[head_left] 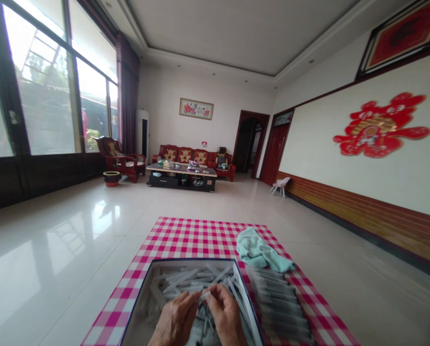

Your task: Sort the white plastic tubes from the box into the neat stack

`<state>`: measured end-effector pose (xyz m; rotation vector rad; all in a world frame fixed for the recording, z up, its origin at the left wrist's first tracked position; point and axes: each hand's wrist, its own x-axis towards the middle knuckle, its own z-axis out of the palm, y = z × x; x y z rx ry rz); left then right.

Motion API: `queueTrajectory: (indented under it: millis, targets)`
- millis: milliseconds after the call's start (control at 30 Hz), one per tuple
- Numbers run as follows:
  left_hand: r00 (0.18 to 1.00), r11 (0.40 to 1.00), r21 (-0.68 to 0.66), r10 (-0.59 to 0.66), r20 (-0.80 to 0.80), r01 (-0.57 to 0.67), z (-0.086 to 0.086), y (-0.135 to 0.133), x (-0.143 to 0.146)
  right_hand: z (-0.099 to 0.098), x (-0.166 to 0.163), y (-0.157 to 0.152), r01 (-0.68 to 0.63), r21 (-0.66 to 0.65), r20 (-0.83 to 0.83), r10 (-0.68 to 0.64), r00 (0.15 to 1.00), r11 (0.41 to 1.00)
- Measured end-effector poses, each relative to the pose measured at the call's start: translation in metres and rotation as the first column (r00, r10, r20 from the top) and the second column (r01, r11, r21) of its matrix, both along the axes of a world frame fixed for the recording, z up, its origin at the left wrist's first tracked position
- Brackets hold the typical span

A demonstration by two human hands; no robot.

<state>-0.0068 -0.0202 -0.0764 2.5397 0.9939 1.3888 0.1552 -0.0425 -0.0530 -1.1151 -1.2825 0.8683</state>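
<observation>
My left hand (178,315) and my right hand (225,310) meet over an open box, fingers closed. Between their fingertips is a small whitish translucent plastic piece (203,296); both hands pinch it, and its exact kind is not clear. Below them the blue-edged white box (250,315) holds many slim translucent plastic tubes (180,281) lying in a jumble. Some darker thin pieces (208,323) show between my wrists. To the right of the box lies a row of dark, slim, clear-covered items (281,307), blurred in the picture.
A pink-and-white checked cloth (196,235) covers the table. A crumpled mint-green cloth (260,250) lies on it behind the dark row. Farther off across the tiled floor stand a low coffee table (181,179), a red wooden sofa (186,154) and a small pale chair (281,185).
</observation>
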Motion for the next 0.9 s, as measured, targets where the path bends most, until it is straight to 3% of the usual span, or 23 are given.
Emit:
queueTrajectory:
  millis: [333, 600, 900]
  targets:
    - [0.997, 0.985, -0.172, -0.029, -0.073, 0.016, 0.009, -0.006, 0.000, 0.003, 0.000, -0.005, -0.028, 0.007, 0.014, 0.028, 1.000, 1.000]
    - [0.994, 0.961, -0.263, -0.098, -0.039, 0.084, 0.016, -0.008, 0.000, 0.008, 0.001, -0.007, -0.038, -0.002, 0.004, 0.038, 0.999, 0.999]
    - [0.996, 0.959, -0.281, -0.063, -0.056, 0.045, 0.014, -0.009, 0.000, 0.019, -0.001, -0.013, -0.029, 0.003, -0.009, 0.029, 1.000, 1.000]
